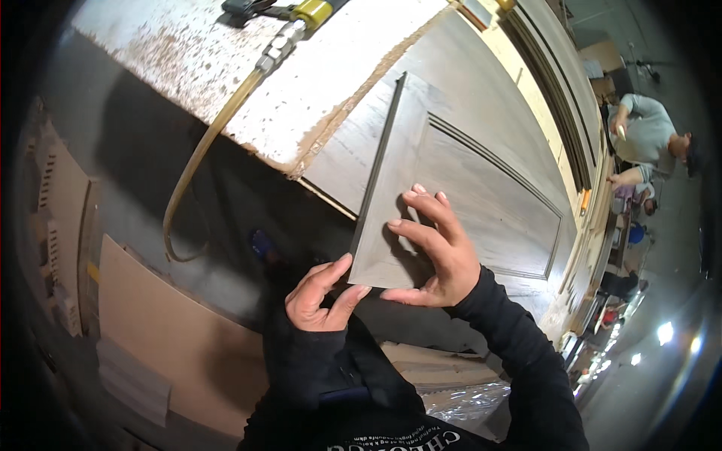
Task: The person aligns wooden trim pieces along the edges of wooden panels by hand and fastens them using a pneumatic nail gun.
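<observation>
A grey wood-grain cabinet door (481, 192) with a recessed centre panel and grooved moulding lies face up at the bench edge, its near left corner toward me. My left hand (320, 297) is closed at that corner, with the index finger along the dark side edge and the thumb at the near edge. Over the door's near frame, my right hand (445, 252) has its fingers apart and bent, casting a shadow on the surface. Its thumb lies by the near edge. Whether its fingertips touch the wood is hard to tell.
A speckled white board (226, 75) covers the bench's left part, bearing a yellow-collared air tool (312, 13) whose hose (197, 161) hangs over the edge. More grey panels (553, 83) stand along the far right. Brown sheets (173, 323) lean at lower left. Another person (648, 135) works at right.
</observation>
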